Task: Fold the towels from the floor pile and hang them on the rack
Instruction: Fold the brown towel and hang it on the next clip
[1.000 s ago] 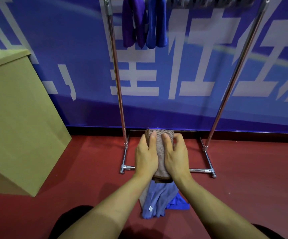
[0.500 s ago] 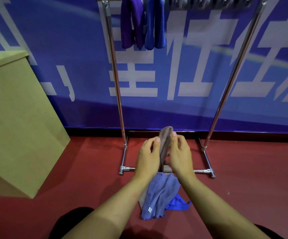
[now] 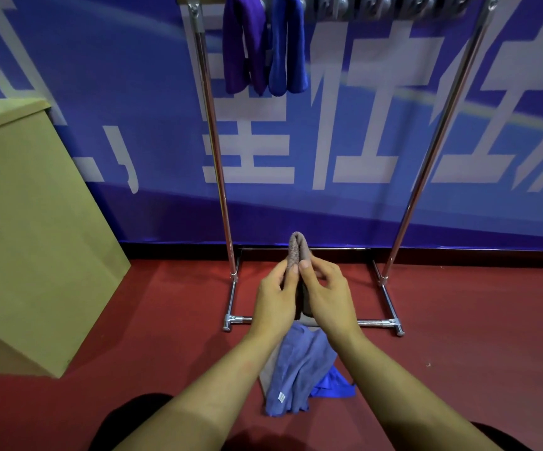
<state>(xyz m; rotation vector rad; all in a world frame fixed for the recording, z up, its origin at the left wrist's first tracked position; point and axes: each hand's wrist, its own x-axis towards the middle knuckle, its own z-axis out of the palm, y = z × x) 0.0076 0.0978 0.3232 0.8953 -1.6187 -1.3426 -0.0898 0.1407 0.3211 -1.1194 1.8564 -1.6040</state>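
**A:** Where are your hands?

**B:** You have them together at centre frame, just below the middle. Your left hand and your right hand both pinch a folded brown towel between thumbs and fingertips. The towel stands on edge between your palms, its rounded fold poking up above your fingers.

**A:** And the rest of the towels?

**B:** The floor pile lies on the red floor at lower centre, between your forearms. A light blue towel with a small white tag sits on top, a brighter blue one peeks out at its right, and a grey edge shows at its left.

**A:** What about the rack?

**B:** The chrome rack stands straight ahead of you against the blue banner wall. Its two uprights run from the top edge down to a base frame on the floor, just beyond your hands. At upper centre, two folded towels hang from its top: a purple towel on the left, a blue towel just beside it on the right. A row of grey clips runs along the top bar to the right of them.

**A:** Anything else near you?

**B:** A tan box fills the left of the frame, resting on the floor well apart from the pile.
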